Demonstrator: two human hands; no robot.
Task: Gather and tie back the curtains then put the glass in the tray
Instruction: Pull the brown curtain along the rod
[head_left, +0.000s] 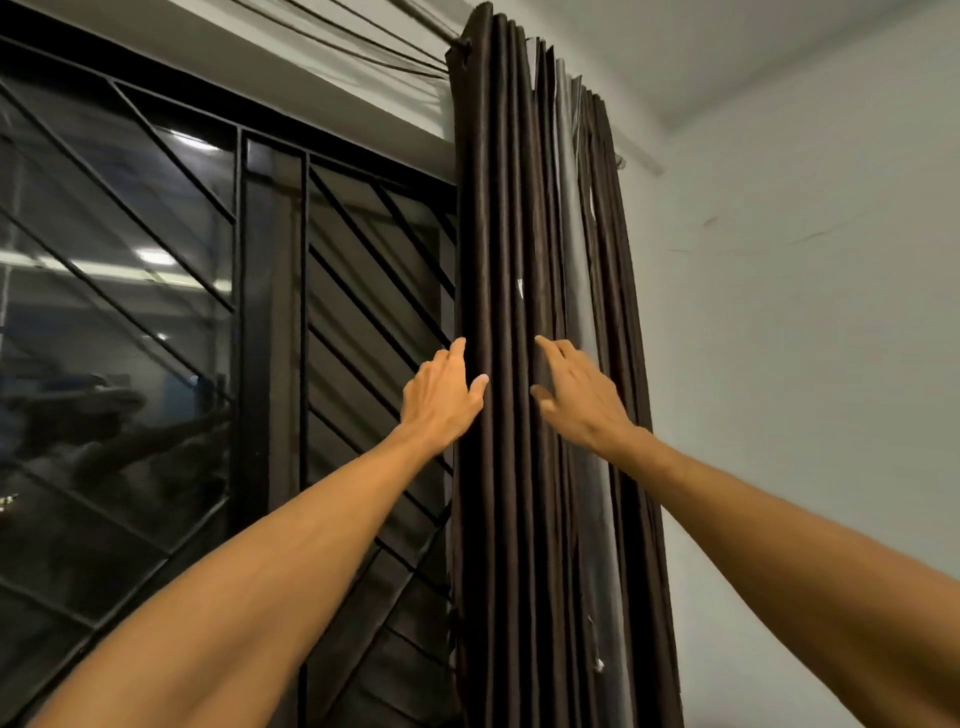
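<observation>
White wall (805, 338) fills the right side, and a dark window (130, 322) with a black grille (363, 249) fills the left side. Between them hangs the curtain (493, 208), dark brown and shiny. It is already gathered into narrow upright folds at the right edge of the window, and a grey lining (569, 218) shows among the folds. No tie is seen around it.

Both bare arms reach up to the curtain at the same height. The left hand (441, 400) lies against the curtain's left edge, with its fingers nearly straight and pointing up and its thumb resting on the front fold. The right hand (579, 400) is just beside it, with a few folds between the two. Its fingers are straight and spread, and the tips touch the folds in the middle of the curtain. Neither hand grips the cloth.
</observation>
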